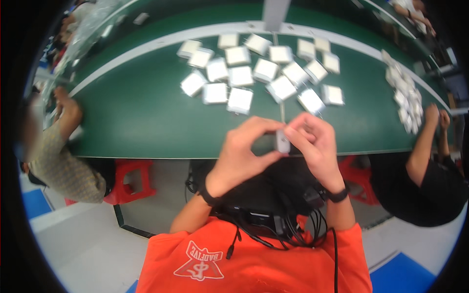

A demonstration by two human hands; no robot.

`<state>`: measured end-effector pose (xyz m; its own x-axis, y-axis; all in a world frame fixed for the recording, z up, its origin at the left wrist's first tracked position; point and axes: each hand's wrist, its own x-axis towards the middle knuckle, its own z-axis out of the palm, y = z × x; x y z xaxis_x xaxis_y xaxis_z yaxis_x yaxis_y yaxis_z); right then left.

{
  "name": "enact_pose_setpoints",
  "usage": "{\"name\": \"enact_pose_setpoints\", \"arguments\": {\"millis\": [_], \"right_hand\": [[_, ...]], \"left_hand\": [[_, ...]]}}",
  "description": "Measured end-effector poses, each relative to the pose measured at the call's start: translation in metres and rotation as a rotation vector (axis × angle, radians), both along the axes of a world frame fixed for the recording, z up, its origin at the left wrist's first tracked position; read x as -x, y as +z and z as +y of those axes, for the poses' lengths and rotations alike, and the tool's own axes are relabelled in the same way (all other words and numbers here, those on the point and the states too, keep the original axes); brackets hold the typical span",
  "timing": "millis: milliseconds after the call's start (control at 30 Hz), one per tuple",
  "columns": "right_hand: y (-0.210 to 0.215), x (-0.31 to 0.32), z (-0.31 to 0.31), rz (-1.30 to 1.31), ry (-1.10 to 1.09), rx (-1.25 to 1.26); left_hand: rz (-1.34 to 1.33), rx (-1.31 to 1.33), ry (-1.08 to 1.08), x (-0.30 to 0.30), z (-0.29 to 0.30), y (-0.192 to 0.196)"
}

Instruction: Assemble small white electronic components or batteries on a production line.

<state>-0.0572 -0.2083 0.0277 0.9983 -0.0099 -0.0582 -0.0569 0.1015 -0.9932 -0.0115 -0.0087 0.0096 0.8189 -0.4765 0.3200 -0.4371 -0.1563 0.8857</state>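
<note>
The left hand [240, 149] pinches a small pale block [283, 141] between thumb and forefinger; the right hand [316, 145] is at its right edge, grip unclear.

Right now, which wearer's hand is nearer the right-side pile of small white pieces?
Right. The right hand is left of the pile; the left hand, farther left.

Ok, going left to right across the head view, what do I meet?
Left-hand red stool, left hand, small whitish piece, right hand, heap of white items.
</note>
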Motion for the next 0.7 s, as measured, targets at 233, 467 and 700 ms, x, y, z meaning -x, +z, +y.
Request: {"name": "enact_pose_setpoints", "arguments": {"millis": [233, 467, 700], "right_hand": [[-0.006, 0.011, -0.007, 0.006, -0.054, -0.032], [0.0, 0.013, -0.016, -0.173, -0.126, 0.314], [0.016, 0.01, -0.009, -0.207, -0.102, 0.57]], "left_hand": [[-0.016, -0.027, -0.024, 0.008, -0.013, -0.007], [-0.021, -0.027, -0.021, 0.011, -0.008, -0.005], [-0.019, -0.002, -0.025, 0.007, -0.009, -0.005]]}}
